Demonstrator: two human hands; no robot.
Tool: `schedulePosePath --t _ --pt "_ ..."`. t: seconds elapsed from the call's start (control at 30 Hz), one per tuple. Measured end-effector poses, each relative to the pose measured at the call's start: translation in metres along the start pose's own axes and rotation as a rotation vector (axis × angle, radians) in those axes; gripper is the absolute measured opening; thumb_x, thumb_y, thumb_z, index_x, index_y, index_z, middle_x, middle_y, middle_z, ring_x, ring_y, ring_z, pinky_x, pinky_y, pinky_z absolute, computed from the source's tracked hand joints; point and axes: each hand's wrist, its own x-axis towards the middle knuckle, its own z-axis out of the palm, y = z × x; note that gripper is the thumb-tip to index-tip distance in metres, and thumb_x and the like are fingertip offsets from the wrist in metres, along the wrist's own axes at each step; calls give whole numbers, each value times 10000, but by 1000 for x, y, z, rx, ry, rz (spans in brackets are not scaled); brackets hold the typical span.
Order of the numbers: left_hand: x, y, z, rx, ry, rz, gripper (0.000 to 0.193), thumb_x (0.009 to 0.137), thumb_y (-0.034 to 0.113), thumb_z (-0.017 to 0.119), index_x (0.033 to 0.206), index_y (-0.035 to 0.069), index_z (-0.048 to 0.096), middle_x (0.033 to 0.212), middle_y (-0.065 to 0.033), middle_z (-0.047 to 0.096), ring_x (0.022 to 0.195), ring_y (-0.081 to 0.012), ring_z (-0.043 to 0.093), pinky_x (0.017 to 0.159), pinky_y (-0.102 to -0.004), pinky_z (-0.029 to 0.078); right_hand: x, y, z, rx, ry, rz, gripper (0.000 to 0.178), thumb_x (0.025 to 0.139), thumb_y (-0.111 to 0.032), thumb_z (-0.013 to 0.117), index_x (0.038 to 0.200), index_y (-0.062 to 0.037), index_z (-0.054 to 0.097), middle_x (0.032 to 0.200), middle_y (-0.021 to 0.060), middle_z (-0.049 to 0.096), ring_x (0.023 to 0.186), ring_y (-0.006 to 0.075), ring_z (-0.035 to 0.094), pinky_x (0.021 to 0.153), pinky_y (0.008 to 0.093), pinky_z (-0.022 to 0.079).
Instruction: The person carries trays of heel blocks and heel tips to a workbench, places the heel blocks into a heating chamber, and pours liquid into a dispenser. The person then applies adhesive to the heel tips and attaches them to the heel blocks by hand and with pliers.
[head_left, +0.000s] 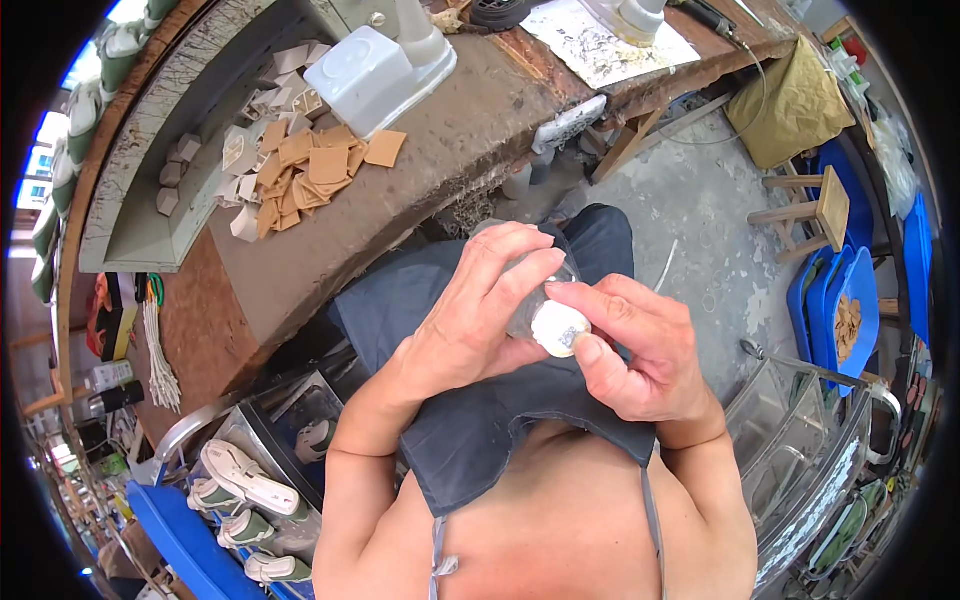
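Note:
My left hand [470,305] is wrapped round a clear plastic bottle [522,318] above my lap. A white cap [557,328] with a small dark printed patch faces up toward me at the bottle's near end. The thumb and fingers of my right hand [640,345] pinch this cap at its edge. Most of the bottle is hidden behind my left fingers, so what is inside cannot be made out. Below both hands lies a dark apron [470,430].
On the worn bench [440,150] lie tan flat pieces [330,165] and white hollow pieces [240,150], beside a translucent plastic container [365,75]. Green-and-white shoes [250,480] are at lower left. Blue bins [850,310] and a wooden stool [825,210] stand at right.

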Motion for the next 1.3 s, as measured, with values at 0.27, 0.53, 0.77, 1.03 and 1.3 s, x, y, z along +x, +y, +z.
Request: schedulePosePath --t 0.27,0.53,0.77,1.03,1.3 --pt "15 -25 0 -171 -2 22 792 558 78 836 1254 15 464 1222 -184 488 1130 -374 502 951 -460 435 20 9 -4 3 -6 -19 398 763 32 621 1160 56 595 731 104 543 584 190 540 517 294 456" --pt "15 -55 8 -460 192 -694 676 729 236 807 1258 23 445 1141 -123 586 1068 -198 574 916 -342 455 18 111 21 36 -94 305 878 665 -226 839 1389 6 399 1287 155 546 1161 270 527 1005 364 398" --pt "56 -78 -24 -275 169 -816 699 706 344 833 1198 -33 510 1056 -128 648 986 -204 640 842 -331 507 60 146 38 606 -168 579 875 712 -256 839 1397 4 362 1233 82 543 1114 168 527 944 330 441" --pt "11 -136 -36 459 295 -453 534 810 284 714 1189 -44 533 1154 -171 560 1075 -336 557 894 -404 469 78 152 28 94 69 571 865 675 -180 847 1369 7 366 1263 121 515 1140 228 522 970 376 424" --pt "-32 -183 -67 829 87 -368 264 715 71 614 977 47 600 959 -72 551 952 -238 525 793 -354 420 190 116 19 -720 -64 125 769 649 -213 824 1300 -16 465 1205 191 554 1117 345 530 951 405 433"
